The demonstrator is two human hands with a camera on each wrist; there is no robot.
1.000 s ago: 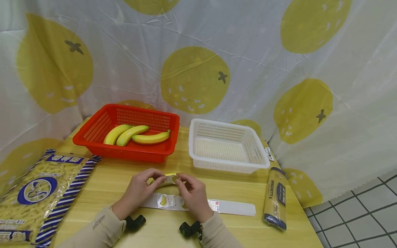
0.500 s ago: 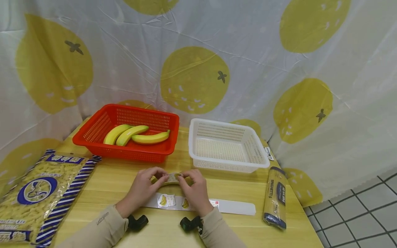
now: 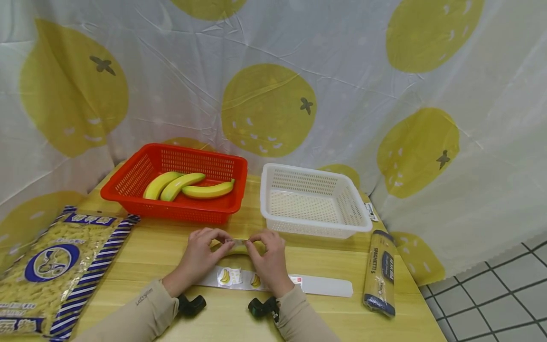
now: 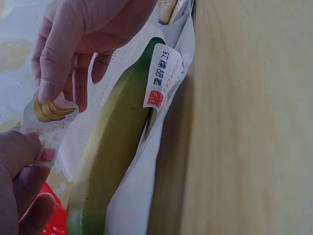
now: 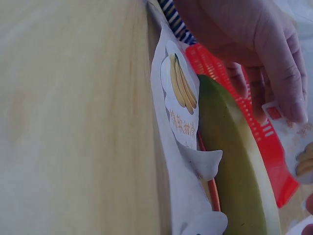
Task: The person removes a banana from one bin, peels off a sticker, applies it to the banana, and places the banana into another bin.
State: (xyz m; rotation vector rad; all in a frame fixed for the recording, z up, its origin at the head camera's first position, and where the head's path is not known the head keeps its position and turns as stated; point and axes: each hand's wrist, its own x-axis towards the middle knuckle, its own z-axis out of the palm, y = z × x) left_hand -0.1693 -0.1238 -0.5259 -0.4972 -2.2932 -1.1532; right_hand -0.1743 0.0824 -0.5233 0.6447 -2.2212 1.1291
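A greenish-yellow banana [image 4: 112, 161] [image 5: 234, 166] lies on the wooden table next to a white sticker strip [image 3: 325, 286], mostly hidden under my hands in the head view. My left hand [image 3: 223, 238] and right hand [image 3: 255, 241] each pinch one end of a small banana sticker [image 3: 238, 243] [image 4: 49, 128], holding it stretched just above the banana. The left thumb [image 4: 19, 156] presses the sticker's lower end. The right fingertips [image 4: 49, 83] hold its upper end. More banana stickers [image 5: 181, 93] [image 4: 162, 78] remain on the strip.
A red basket [image 3: 171, 210] with three bananas [image 3: 188, 186] stands at the back left, and a white basket [image 3: 316, 229] beside it holds nothing. A big pasta bag [image 3: 55, 266] lies at the left and a spaghetti pack [image 3: 379, 273] near the table's right edge.
Both hands have shifted slightly away from me with the sticker, lower and closer over the banana. Nothing else has moved.
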